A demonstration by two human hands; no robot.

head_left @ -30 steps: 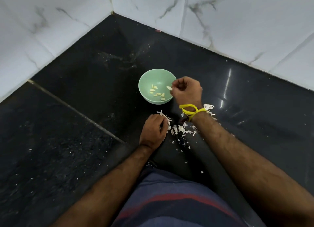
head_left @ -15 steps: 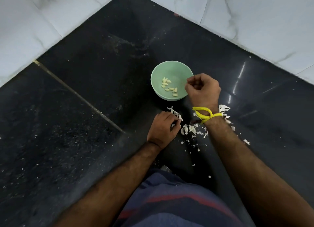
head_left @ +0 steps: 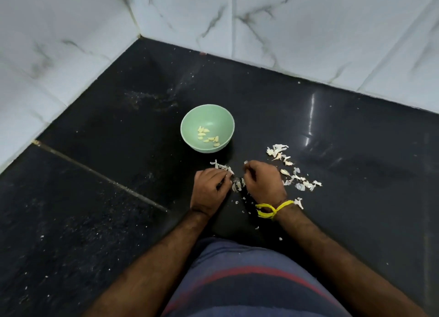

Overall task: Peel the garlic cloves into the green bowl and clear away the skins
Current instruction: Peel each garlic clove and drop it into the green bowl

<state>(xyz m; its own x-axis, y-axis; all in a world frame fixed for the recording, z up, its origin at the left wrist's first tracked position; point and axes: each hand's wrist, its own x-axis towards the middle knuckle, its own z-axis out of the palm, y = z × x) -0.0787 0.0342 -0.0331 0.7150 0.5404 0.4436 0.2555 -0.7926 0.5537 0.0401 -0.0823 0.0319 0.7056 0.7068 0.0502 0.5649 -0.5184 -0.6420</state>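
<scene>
The green bowl stands on the black floor and holds several peeled garlic cloves. Just in front of it both my hands are down on the floor, close together. My left hand has its fingers curled over white garlic skins that poke out at the fingertips. My right hand, with a yellow thread on the wrist, curls its fingers around a small white garlic piece. Another garlic piece lies between the hands. What is under the palms is hidden.
Loose skins are scattered to the right of my right hand, with small flakes nearer my lap. White marble walls meet in a corner behind the bowl. A floor joint runs diagonally at the left.
My right hand came back from the bowl's rim, where it held a clove, down to the floor beside my left hand. The left hand stayed among the skins.
</scene>
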